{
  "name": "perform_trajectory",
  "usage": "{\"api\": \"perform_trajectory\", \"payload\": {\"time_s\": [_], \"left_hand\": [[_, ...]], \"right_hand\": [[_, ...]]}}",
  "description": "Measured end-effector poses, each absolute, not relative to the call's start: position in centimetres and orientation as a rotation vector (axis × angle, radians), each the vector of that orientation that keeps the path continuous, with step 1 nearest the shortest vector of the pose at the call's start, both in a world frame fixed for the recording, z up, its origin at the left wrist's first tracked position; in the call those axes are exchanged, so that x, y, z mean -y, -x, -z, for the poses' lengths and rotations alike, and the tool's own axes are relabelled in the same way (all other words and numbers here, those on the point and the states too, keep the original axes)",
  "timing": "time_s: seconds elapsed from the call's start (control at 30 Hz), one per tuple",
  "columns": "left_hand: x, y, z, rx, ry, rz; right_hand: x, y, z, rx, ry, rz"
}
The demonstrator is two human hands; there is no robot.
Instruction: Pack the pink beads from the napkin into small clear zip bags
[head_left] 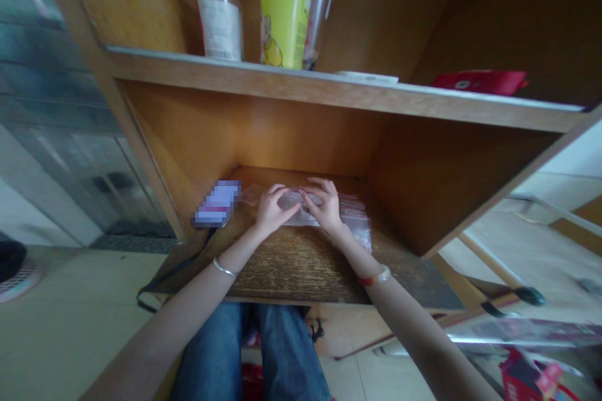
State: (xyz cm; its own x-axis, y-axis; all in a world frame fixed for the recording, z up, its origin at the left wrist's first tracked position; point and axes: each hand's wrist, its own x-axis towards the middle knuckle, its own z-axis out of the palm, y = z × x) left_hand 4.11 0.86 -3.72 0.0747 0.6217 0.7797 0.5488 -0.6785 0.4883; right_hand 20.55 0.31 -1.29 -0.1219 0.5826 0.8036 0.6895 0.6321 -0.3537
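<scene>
My left hand and my right hand are close together above the desk, fingers curled and pinching at a small clear plastic bag. Its exact edges are hard to make out between the fingertips. Under and beside my right hand lie several clear plastic bags with reddish lines along their tops. Another piece of clear plastic rests just left of my left hand. Farther left, a phone with a lit, blurred-out screen leans or lies near the compartment's side wall.
The worn wooden desk sits inside a cubby below a shelf. On that shelf stand a white-lidded jar, a yellow-green container and a red pouch. A black strap hangs over the desk's left edge.
</scene>
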Motion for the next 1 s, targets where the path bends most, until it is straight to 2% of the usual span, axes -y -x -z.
{"api": "perform_trajectory", "payload": {"time_s": [0.23,0.4,0.63,1.0], "left_hand": [[-0.6,-4.1,3.4,-1.252,-2.229,-1.688],[-0.4,-4.0,3.2,-1.235,-2.213,-1.692],[-0.4,-3.8,3.1,-1.256,-2.181,-1.713],[-0.3,-3.8,2.9,-1.255,-2.206,-1.709]], "right_hand": [[-1.0,-21.4,2.1,1.791,1.05,0.079],[-2.4,-23.3,3.2,1.891,1.372,0.112],[-2.3,-24.1,4.0,2.088,1.687,-0.017],[-2.1,-24.1,3.7,2.149,1.597,-0.091]]}}
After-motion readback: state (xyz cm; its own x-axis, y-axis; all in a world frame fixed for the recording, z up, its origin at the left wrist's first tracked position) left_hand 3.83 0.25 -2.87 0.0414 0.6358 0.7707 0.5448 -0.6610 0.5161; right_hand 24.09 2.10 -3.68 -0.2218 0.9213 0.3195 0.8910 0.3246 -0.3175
